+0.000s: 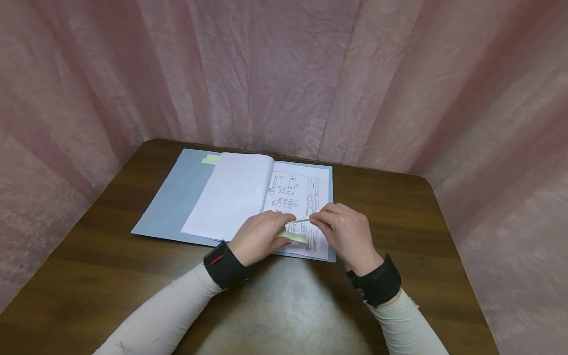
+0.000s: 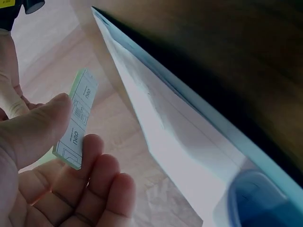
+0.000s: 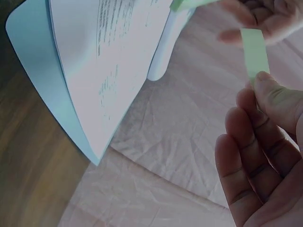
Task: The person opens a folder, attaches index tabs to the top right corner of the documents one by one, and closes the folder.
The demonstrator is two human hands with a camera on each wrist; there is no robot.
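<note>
My left hand (image 1: 256,237) pinches a small light-green sticky note pad (image 2: 77,118) between thumb and fingers; its printed backing shows in the left wrist view. Between the thumb and forefinger of my right hand (image 1: 349,236) is a single pale-green sticky note (image 3: 255,53), apart from the pad. Both hands hover over the lower right of an open light-blue folder (image 1: 165,207). Beneath them lies a sheet with technical drawings (image 1: 303,190), partly hidden by the hands. White pages (image 1: 235,190) are turned over to the left.
A pale-green sticky note (image 1: 211,159) pokes out at the top left edge of the turned pages. The folder lies on a dark brown wooden table (image 1: 390,212). Pink curtains (image 1: 284,74) hang behind the table and along both sides.
</note>
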